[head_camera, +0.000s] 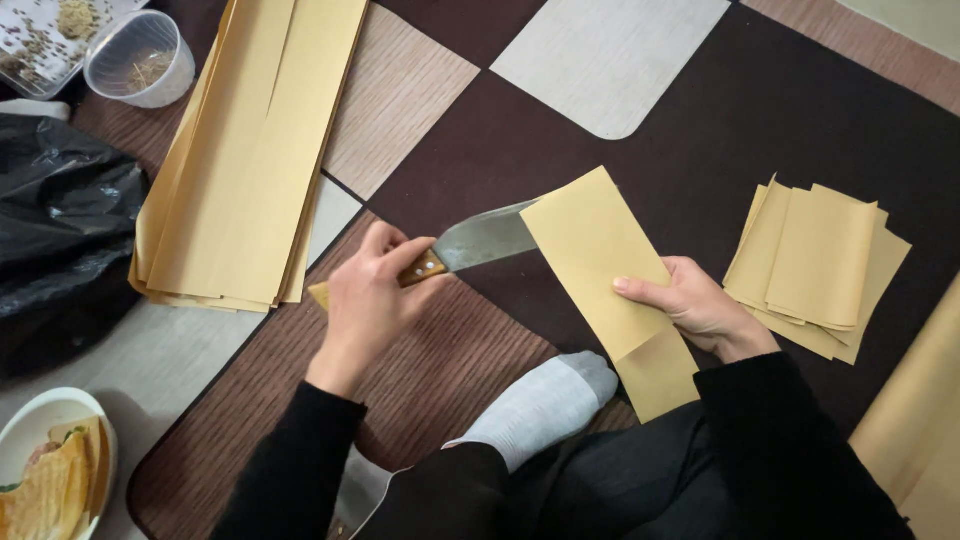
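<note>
The left hand (368, 300) grips a knife (470, 245) by its wooden handle; the blade goes inside a folded yellow paper strip (600, 270), which the right hand (690, 305) pinches. A clear plastic cup (140, 58) contains some dry shreds. A white plate (40, 412) holds a sandwich (55, 490).

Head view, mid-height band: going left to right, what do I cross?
Black plastic bag → stack of long tan sheets → left hand → knife → folded tan sheet → right hand → pile of cut tan pieces.

Patchwork floor mat (760, 110) carrying long tan strips (245, 150), cut-sheet pile (820, 265), black bag (60, 230), plastic cup (140, 58), plate (40, 420).
</note>
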